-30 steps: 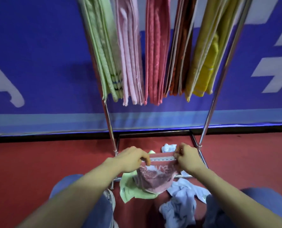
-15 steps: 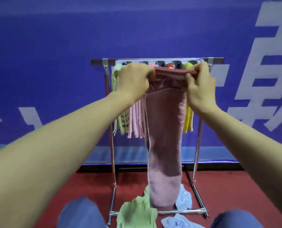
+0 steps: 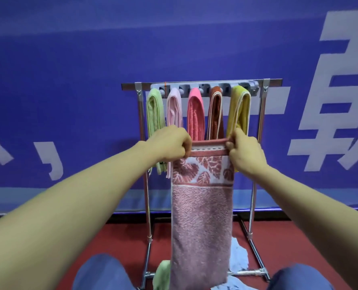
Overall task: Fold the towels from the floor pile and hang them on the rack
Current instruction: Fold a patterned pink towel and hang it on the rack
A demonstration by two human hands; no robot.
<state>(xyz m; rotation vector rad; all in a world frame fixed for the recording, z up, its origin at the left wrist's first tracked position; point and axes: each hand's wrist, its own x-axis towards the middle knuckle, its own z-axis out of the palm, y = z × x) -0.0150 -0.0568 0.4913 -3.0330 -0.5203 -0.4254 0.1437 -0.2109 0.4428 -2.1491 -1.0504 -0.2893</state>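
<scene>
**Pink towel held up in front of the rack**

Nearest, at the bottom edge: two trouser knees (image 3: 102, 273) in blue, over a red floor (image 3: 320, 237).

On the floor by the rack's front base bar, a crumpled green towel (image 3: 162, 275) lies near the left foot. A bunched light blue towel (image 3: 239, 260) lies toward the right foot.

The pink towel (image 3: 201, 227) hangs lengthwise in the air, clear of the rack. Its lower end reaches down to base-bar level, in front of both floor towels. A white band with a pink leaf pattern runs just below the top hem.

Left hand (image 3: 169, 143) pinches the top left corner and right hand (image 3: 245, 152) the top right. Their fingers curl over the hem, and the hands sit apart by the towel's width.

Behind stands the rack (image 3: 201, 83), with five folded towels over its upper rail. From left end to right these are the hung green towel (image 3: 155, 114), pale pink towel (image 3: 174, 109), bright pink towel (image 3: 196, 114), brown towel (image 3: 215, 114) and yellow towel (image 3: 239, 109). The hands and the held hem cover their lower ends.

Farthest — a blue banner (image 3: 69, 80) with large white characters.
</scene>
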